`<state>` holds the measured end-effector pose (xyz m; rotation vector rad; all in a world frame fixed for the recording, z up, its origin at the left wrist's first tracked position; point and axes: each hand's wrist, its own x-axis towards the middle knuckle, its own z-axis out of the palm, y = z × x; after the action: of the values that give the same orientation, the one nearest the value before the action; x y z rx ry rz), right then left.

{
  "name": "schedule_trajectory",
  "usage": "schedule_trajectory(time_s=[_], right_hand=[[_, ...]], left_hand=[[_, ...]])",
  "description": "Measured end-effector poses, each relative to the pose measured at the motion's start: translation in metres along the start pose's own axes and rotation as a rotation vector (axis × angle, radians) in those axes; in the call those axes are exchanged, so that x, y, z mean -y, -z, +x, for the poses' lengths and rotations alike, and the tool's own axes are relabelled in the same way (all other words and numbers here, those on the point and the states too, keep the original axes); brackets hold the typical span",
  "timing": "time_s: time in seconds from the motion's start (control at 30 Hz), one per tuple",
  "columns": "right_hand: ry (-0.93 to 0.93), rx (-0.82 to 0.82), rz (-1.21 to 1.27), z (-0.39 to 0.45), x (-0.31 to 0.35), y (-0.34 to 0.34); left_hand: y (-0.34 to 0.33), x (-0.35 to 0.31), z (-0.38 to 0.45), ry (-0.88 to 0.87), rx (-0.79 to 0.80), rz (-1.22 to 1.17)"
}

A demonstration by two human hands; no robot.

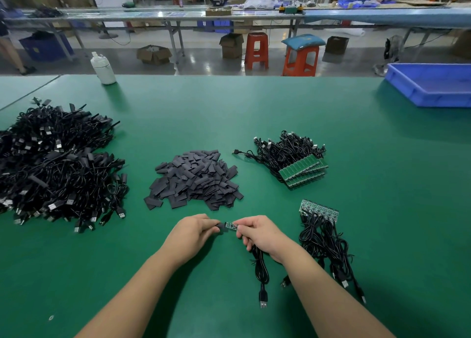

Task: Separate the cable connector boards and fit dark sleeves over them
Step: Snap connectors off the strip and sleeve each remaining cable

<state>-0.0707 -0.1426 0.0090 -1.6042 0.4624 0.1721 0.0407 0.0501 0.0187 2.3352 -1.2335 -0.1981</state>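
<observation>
From the head camera we see both hands meeting low over the green worktop (305, 113). Our left hand (193, 232) pinches a dark sleeve (221, 227) between thumb and fingertips. Our right hand (257, 232) grips a small connector board (232, 226) at its cable end, the board's free end touching the sleeve's mouth; we cannot tell whether it has gone inside. The board's black cable (261, 268) hangs from under the right hand and lies on the worktop, its USB plug (263, 300) nearest us.

Just beyond the hands sits a heap of loose dark sleeves (195, 179). To the right of that heap lies a bundle of cables with a joined strip of green boards (303, 170) facing us. Nearer, just right of the right hand, a second strip of boards (318, 209) lies with its cables trailing toward us. At far left a large pile of black cables (56, 164) spreads to the edge of view. A white bottle (103, 68) stands at the worktop's far edge, and a blue tray (430, 84) sits at the far right.
</observation>
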Motion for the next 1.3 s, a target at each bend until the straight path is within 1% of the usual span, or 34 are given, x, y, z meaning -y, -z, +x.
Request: schedule_trajectory(time_s=[0.1, 0.2, 0.33, 0.47, 0.57, 0.73, 0.87, 1.07, 1.3], right_hand=[[-0.002, 0.009, -0.004, 0.000, 0.000, 0.000], [-0.007, 0.011, -0.022, 0.000, 0.000, 0.001], [-0.008, 0.022, -0.034, 0.001, 0.000, 0.001], [-0.006, 0.023, -0.022, 0.002, -0.001, 0.001], [-0.004, 0.024, -0.016, 0.001, -0.001, 0.001], [0.008, 0.025, -0.047, 0.001, -0.002, -0.002], [0.005, 0.022, -0.070, 0.000, -0.003, -0.001], [-0.009, 0.014, -0.048, 0.000, -0.001, -0.003], [-0.030, 0.016, -0.052, 0.000, 0.001, -0.005]], left_hand=[[0.001, -0.002, 0.000, 0.006, -0.004, -0.002], [0.001, -0.005, 0.001, -0.018, 0.026, 0.027], [0.003, -0.007, 0.005, -0.066, 0.063, 0.185], [0.004, -0.010, 0.010, -0.066, 0.084, 0.312], [0.003, -0.013, 0.009, -0.032, 0.088, 0.277], [0.003, -0.015, 0.008, -0.050, 0.144, 0.307], [0.001, -0.018, 0.008, -0.048, 0.140, 0.277], [0.000, -0.023, 0.010, -0.106, 0.125, 0.262], [-0.006, -0.030, 0.015, -0.086, 0.139, 0.264]])
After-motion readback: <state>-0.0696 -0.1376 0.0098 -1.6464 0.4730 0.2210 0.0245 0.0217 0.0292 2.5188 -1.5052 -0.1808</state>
